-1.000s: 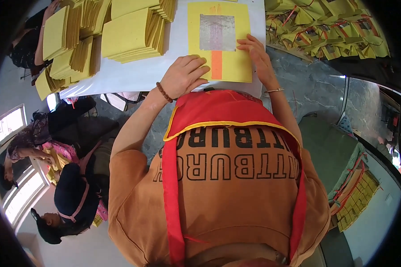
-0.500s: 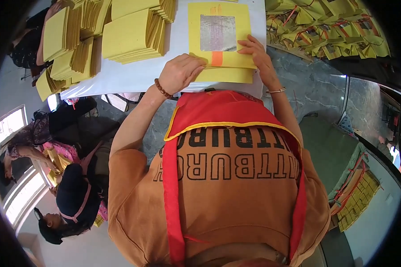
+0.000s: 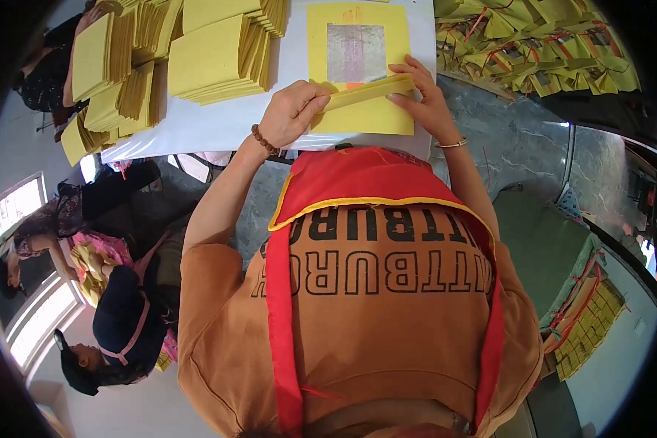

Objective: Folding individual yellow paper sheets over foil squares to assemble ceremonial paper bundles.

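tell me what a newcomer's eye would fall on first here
Probably the big brown shirt and red apron filling the centre. Just above, the left hand and right hand pinch a fold in the yellow sheet with the silver square. Folded yellow stacks sit at upper left on the white table.
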The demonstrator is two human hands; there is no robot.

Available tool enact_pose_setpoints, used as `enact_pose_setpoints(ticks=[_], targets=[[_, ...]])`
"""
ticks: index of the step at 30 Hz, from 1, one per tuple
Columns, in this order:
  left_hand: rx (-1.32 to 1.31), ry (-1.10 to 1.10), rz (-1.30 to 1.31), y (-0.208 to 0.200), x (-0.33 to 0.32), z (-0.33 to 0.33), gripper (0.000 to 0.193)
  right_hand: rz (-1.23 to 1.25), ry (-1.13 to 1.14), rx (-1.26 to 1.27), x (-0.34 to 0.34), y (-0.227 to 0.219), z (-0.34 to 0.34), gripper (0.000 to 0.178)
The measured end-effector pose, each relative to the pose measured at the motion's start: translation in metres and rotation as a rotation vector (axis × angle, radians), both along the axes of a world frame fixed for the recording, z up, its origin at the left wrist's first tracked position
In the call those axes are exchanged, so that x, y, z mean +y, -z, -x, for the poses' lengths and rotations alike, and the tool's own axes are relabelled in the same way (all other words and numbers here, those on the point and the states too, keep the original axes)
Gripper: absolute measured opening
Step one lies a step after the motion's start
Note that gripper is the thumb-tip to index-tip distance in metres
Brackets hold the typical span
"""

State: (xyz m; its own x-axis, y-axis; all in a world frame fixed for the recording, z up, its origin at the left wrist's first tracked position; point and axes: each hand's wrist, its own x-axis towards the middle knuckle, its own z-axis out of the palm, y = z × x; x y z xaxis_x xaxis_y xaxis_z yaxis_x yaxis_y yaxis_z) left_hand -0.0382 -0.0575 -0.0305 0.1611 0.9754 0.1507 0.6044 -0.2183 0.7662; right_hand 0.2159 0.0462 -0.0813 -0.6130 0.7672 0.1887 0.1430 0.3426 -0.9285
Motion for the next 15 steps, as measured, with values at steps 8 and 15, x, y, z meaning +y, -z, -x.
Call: enact_pose_setpoints(ticks=[8,15], targets=[[0.146,0.078,-0.122,0.000,-0.004,-0.007,0.018,-0.029,-0.039,0.045,0.000,0.004,-0.002,0.034],[0.475,0.218,-0.448,0.001,-0.012,-0.015,0.038,-0.036,-0.074,0.042,0.005,0.005,-0.004,0.035]])
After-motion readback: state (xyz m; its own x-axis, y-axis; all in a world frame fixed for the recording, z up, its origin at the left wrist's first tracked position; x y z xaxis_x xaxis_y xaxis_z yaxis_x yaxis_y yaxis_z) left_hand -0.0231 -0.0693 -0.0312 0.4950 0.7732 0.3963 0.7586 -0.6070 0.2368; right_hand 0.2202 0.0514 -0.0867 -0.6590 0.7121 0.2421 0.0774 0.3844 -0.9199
